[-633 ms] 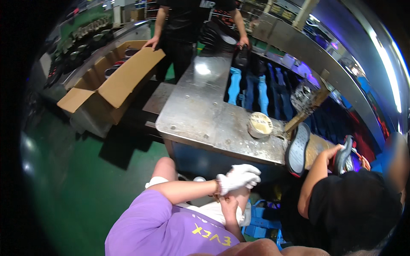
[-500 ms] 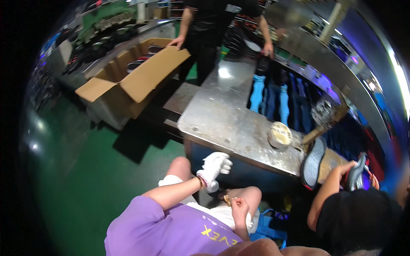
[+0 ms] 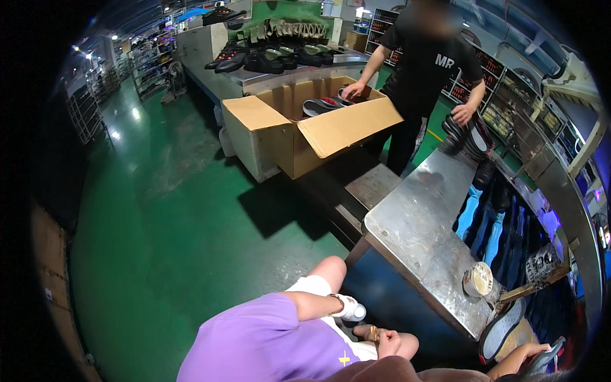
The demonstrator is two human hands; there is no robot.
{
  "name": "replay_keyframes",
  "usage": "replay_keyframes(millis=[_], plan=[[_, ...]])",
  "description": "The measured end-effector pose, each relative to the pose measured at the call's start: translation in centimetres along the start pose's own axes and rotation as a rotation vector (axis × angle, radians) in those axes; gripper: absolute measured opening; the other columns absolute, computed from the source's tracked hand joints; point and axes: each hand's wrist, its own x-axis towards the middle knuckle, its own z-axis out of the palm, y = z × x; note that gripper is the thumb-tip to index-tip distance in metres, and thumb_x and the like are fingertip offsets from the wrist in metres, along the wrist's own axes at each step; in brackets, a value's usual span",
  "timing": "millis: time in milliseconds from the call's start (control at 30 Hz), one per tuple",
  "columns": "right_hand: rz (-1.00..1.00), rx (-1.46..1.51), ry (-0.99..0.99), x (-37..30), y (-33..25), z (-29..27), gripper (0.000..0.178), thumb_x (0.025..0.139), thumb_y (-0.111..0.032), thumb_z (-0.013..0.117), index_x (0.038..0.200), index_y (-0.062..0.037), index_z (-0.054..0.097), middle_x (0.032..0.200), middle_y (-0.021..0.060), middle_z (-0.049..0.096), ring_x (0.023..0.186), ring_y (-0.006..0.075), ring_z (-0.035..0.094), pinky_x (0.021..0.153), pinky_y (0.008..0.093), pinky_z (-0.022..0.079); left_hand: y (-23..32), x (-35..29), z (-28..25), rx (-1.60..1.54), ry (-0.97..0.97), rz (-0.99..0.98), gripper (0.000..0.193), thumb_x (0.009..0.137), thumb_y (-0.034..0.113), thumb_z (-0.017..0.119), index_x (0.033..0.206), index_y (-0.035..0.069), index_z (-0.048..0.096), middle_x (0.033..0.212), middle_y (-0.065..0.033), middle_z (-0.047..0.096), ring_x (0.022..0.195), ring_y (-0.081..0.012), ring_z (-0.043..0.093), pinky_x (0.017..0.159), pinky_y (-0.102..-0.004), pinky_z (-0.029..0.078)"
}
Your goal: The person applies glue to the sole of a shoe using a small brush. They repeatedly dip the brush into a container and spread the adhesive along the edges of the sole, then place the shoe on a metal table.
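My left hand (image 3: 347,307), in a white glove, hangs over my lap near my knee. Its fingers point away from me and blur into one pale shape, so their pose is unclear. Beside it, my bare right hand (image 3: 390,344) rests above my other thigh with its fingers curled in. A small yellowish-brown piece (image 3: 374,333) shows at those fingertips, too small to name. Both hands are below the edge of the metal-topped table (image 3: 414,219), apart from it.
A tub (image 3: 478,280) stands on the table near a shoe sole (image 3: 503,331). At lower right another person's hand (image 3: 531,350) holds a shoe. A co-worker in black (image 3: 426,70) reaches into a cardboard box (image 3: 350,130) of shoes and grips dark footwear (image 3: 453,132).
My view has swung left, bringing the box and green floor in more fully. My gloved left hand has dropped from the table edge toward my lap. The co-worker's hand now reaches inside the box.
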Motion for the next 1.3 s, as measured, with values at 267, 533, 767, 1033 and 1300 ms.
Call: replay_keyframes(millis=[267,533,767,1033,1300], plan=[[0.03,0.096,-0.087,0.4,0.5,0.6,0.016,0.081,-0.007,0.073,0.074,0.0015,0.061,0.066,0.0048,0.061,0.063,0.0131,0.055,0.061,0.03,0.049,-1.2,0.4,1.1,-0.135,0.062,-0.065,0.03,0.088,0.034,0.064,0.099,0.009,0.076,0.098,-0.0143,0.074,0.092,-0.0271,0.072,0.08,-0.0391,0.055],[0.092,0.137,-0.08,0.5,0.5,0.7,0.016,0.082,-0.007,0.073,0.076,0.0032,0.062,0.065,0.0061,0.062,0.061,0.0137,0.055,0.06,0.0307,0.049,-1.5,0.4,1.0,-0.148,0.057,-0.045,0.033,0.088,0.03,0.063,0.106,0.004,0.075,0.103,-0.0173,0.074,0.097,-0.0292,0.072,0.082,-0.0403,0.055],[0.043,0.161,-0.085,-0.3,-0.6,0.4,0.015,0.082,-0.005,0.072,0.075,0.0028,0.061,0.068,0.0068,0.062,0.062,0.013,0.055,0.06,0.0297,0.048,-0.5,-1.7,-0.5,-0.186,-0.002,-0.021,0.036,0.09,0.034,0.06,0.106,0.006,0.075,0.104,-0.0168,0.074,0.098,-0.0294,0.071,0.083,-0.0418,0.054],[0.061,0.076,-0.077,-0.1,0.1,0.6,0.015,0.08,-0.01,0.072,0.078,0.0029,0.065,0.069,0.0118,0.068,0.065,0.0161,0.063,0.064,0.032,0.052,-1.0,1.0,1.8,-0.097,0.101,0.03,0.034,0.091,0.039,0.054,0.094,0.012,0.074,0.094,-0.016,0.072,0.083,-0.0294,0.069,0.077,-0.0421,0.052],[0.064,-0.035,-0.05,-0.6,-1.9,0.2,0.019,0.081,-0.017,0.075,0.082,0.0001,0.069,0.068,0.0083,0.069,0.064,0.0149,0.064,0.062,0.0316,0.052,-0.4,-0.1,0.4,-0.157,0.081,0.006,0.022,0.084,0.025,0.069,0.098,0.008,0.075,0.087,-0.0141,0.073,0.08,-0.0288,0.071,0.071,-0.0392,0.054]])
